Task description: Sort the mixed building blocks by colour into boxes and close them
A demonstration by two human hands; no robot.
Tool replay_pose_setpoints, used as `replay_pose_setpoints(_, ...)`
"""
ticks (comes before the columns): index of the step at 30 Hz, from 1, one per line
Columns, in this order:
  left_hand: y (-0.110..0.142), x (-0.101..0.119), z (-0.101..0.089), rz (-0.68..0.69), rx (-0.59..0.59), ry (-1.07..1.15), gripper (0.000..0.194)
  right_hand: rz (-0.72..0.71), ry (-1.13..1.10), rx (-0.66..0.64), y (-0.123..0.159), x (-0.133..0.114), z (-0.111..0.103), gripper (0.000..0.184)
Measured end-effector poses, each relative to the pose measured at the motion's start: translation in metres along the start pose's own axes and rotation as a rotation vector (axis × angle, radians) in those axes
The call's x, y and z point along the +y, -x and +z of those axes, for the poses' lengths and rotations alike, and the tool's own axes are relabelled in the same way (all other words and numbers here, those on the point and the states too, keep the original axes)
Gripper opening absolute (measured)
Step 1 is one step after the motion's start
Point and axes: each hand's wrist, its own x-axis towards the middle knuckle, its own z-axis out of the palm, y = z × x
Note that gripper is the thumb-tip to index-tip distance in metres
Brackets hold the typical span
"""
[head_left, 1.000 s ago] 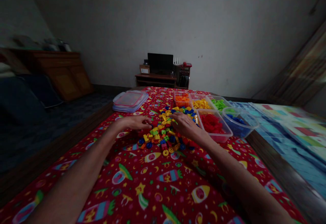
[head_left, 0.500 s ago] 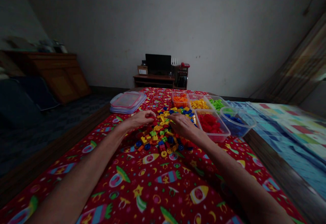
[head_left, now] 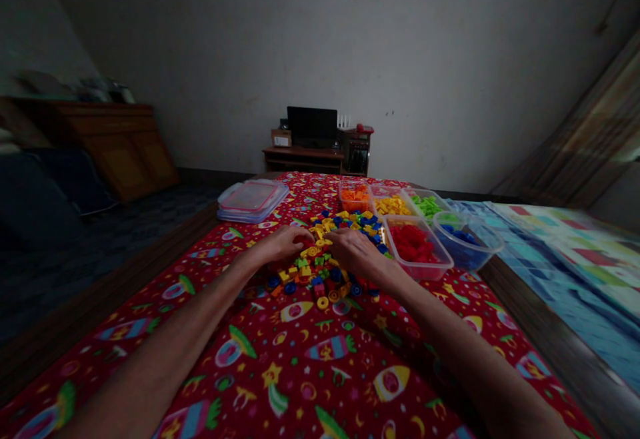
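A heap of mixed toy building blocks (head_left: pixel 305 272), yellow, blue, green, orange and red, is spread over the red patterned tablecloth (head_left: pixel 300 386). My left hand (head_left: pixel 286 242) reaches into the left side of the heap with its fingers curled; a red piece appears by the fingertips, but I cannot make out whether it is held. My right hand (head_left: pixel 356 250) lies over the right side of the heap, palm down, its fingertips bent into the blocks and mostly hidden. Right beside it stands a clear box of red blocks (head_left: pixel 414 242).
Boxes of orange blocks (head_left: pixel 356 198), yellow blocks (head_left: pixel 393 206) and green blocks (head_left: pixel 427 208) line the back right. A round tub (head_left: pixel 483 242) holds blue blocks. Stacked clear lids (head_left: pixel 253 199) lie at the back left. A bed (head_left: pixel 565 252) adjoins on the right.
My left hand has moved right and slightly down into the blocks, closer to my right hand. My right hand has shifted slightly left and down, still over the heap.
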Motion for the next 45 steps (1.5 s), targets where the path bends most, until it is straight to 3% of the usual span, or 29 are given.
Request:
replay_pose_setpoints(9,0.0,0.016,-0.007,-0.082,0.148,0.016,0.029,0.009,-0.005,-0.033,0.0,0.0,0.001,0.023)
replay_pose_setpoints(17,0.006,0.049,0.003,-0.128,0.119,0.595,0.042,-0.102,-0.213,0.221,0.002,0.012,0.011,0.044)
replay_pose_setpoints(21,0.004,0.059,0.013,-0.21,0.091,0.852,0.048,-0.078,-0.284,0.206,-0.005,0.014,0.011,0.033)
replay_pose_setpoints(26,0.005,0.062,0.012,-0.269,0.071,0.954,0.047,-0.034,-0.202,0.251,-0.002,0.02,-0.005,0.026)
replay_pose_setpoints(29,0.005,0.064,0.008,-0.298,0.142,1.024,0.032,0.095,-0.05,0.288,0.007,0.038,-0.025,0.023)
replay_pose_setpoints(33,0.005,0.061,0.007,-0.308,0.174,1.15,0.017,0.301,0.121,0.296,0.024,0.08,-0.044,0.022)
replay_pose_setpoints(38,0.005,0.057,0.008,-0.256,0.099,1.202,0.031,0.44,0.208,0.398,0.039,0.119,-0.052,0.028)
replay_pose_setpoints(42,0.006,0.068,0.01,-0.273,0.095,1.212,0.043,0.354,0.086,0.512,0.031,0.097,-0.061,0.027)
replay_pose_setpoints(45,0.006,0.079,0.012,-0.254,0.098,1.216,0.051,0.14,-0.099,0.344,0.02,0.055,-0.059,0.025)
